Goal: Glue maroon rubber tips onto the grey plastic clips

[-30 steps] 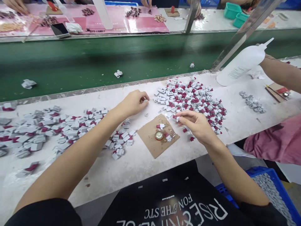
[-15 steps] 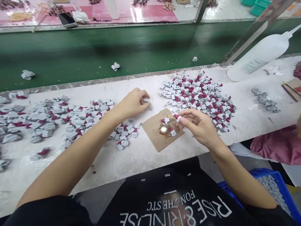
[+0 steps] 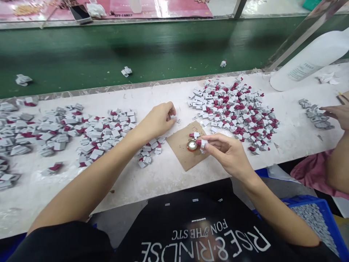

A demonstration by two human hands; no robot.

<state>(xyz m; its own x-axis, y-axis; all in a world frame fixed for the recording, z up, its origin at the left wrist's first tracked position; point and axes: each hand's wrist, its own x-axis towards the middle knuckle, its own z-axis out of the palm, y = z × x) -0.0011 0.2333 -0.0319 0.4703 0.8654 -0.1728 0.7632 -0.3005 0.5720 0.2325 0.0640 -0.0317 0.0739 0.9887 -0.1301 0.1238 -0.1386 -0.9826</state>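
My left hand (image 3: 160, 118) pinches a small grey plastic block (image 3: 173, 117) just above the white tabletop, beside another loose grey piece (image 3: 179, 120). In the fingers of my right hand (image 3: 227, 153) is a grey-and-maroon plastic piece (image 3: 201, 143), held over a square of brown cardboard (image 3: 185, 160). On that cardboard sit a small round gold-rimmed dish (image 3: 192, 145) with a shiny middle and another grey-and-maroon piece (image 3: 194, 135). Behind my right hand spreads a heap of grey-and-maroon pieces (image 3: 234, 109). More such pieces (image 3: 103, 134) lie around my left forearm.
A white squeeze bottle (image 3: 302, 69) leans by a metal post at the right. Another person's hand (image 3: 336, 114) touches a grey cluster of pieces (image 3: 316, 114). Beyond the table runs a green belt (image 3: 169, 51) with a few pieces on it. A blue crate (image 3: 324, 214) stands low at right.
My right hand has moved left, bringing its piece beside the round dish. My left hand keeps its pinch. Another person's hand has come in at the right edge. The view has shifted slightly.
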